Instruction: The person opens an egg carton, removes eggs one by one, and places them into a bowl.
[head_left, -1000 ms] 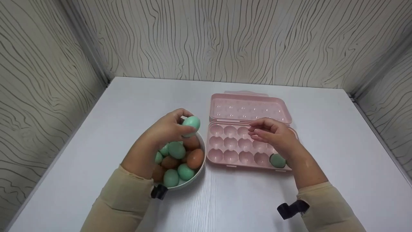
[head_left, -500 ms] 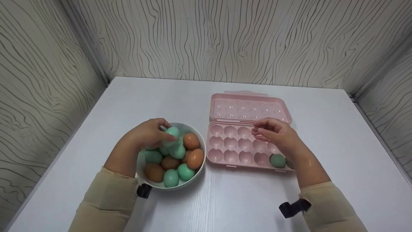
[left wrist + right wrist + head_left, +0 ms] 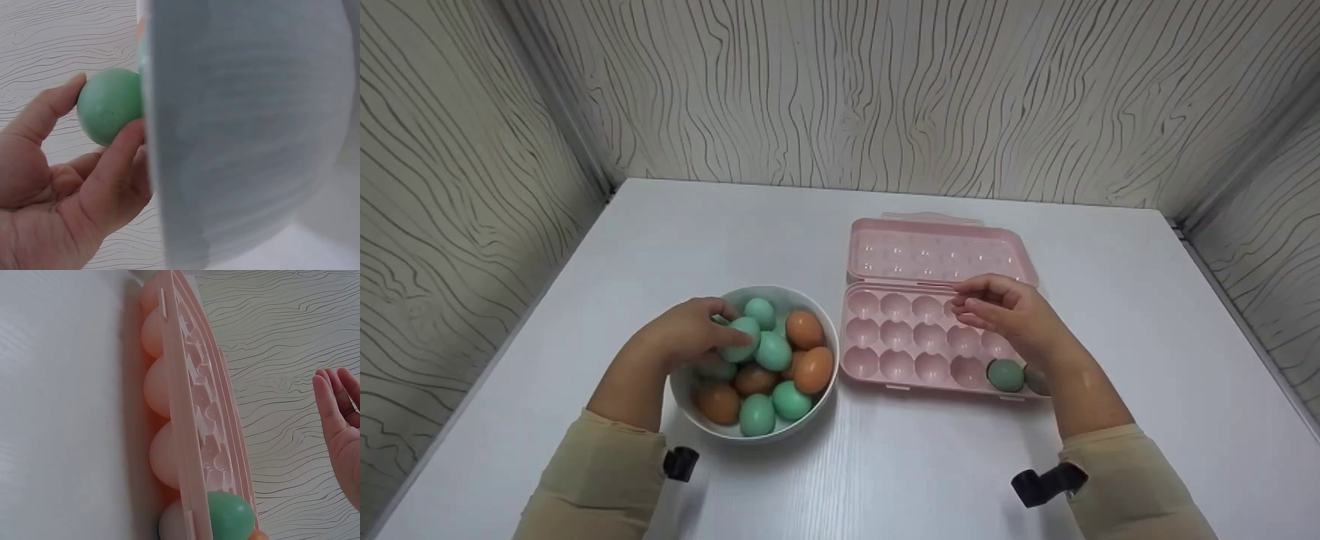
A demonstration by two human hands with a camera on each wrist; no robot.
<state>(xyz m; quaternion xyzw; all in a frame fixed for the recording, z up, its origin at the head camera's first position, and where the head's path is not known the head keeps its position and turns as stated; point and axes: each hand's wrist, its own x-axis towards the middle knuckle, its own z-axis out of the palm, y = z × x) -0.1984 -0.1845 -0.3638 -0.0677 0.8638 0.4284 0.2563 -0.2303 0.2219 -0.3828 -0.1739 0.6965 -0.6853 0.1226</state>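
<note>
My left hand (image 3: 686, 334) is at the left side of the white bowl (image 3: 685, 409), pinching a green egg (image 3: 742, 341) between thumb and fingers. In the left wrist view that green egg (image 3: 109, 107) shows just over the bowl's rim (image 3: 163, 169). Around it in the bowl lie several green and brown eggs, among them a green egg (image 3: 760, 312) at the far side and a brown egg (image 3: 814, 370) at the right. My right hand (image 3: 1009, 315) hovers over the pink egg carton (image 3: 915, 381), fingers loosely bent, nothing held. The right wrist view shows this hand (image 3: 343, 422) above the carton.
The carton's lid (image 3: 941, 247) is folded back behind it. A green egg (image 3: 1006, 375) sits in its front row, beside another egg partly covered by my right wrist. Many cups are bare. A patterned wall (image 3: 840, 97) rises behind the white table (image 3: 840, 480).
My left hand has moved left and down from over the bowl's right rim. A green egg rests where that hand was half a second ago, and the hand pinches one beside it.
</note>
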